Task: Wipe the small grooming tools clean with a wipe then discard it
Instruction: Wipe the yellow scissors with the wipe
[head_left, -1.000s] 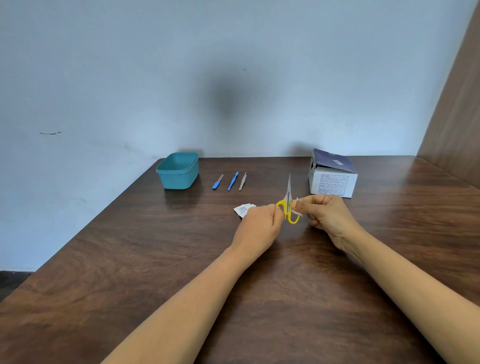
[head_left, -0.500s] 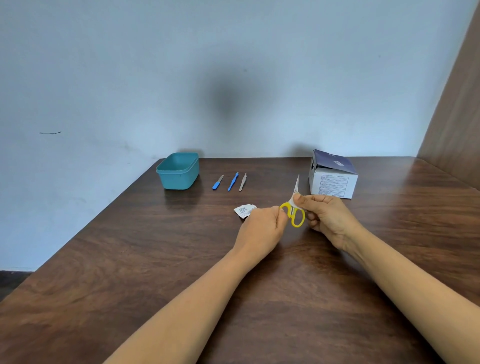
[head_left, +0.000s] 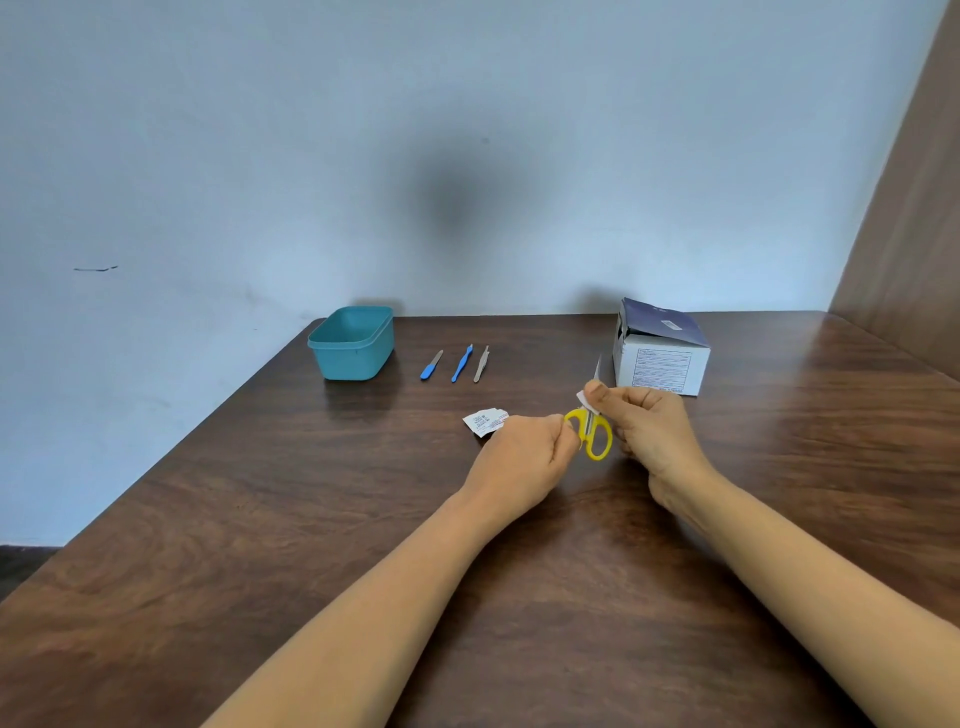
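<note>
My left grip (head_left: 524, 457) is curled round a yellow handle loop of the little scissors (head_left: 592, 434), over the middle of the tabletop (head_left: 311, 519). My right grip (head_left: 644, 421) is pinching the white wipe (head_left: 583, 399) around the blades, with the tip poking up. A row of three other tools (head_left: 462, 364) lies by the teal tub (head_left: 352, 343).

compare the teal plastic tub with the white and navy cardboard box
The teal plastic tub is plain, round-cornered and open-topped; the white and navy cardboard box is square-edged, printed with text, its dark flap half raised. The tub stands back left on the wooden table, the box back right. Both stand upright.
</note>
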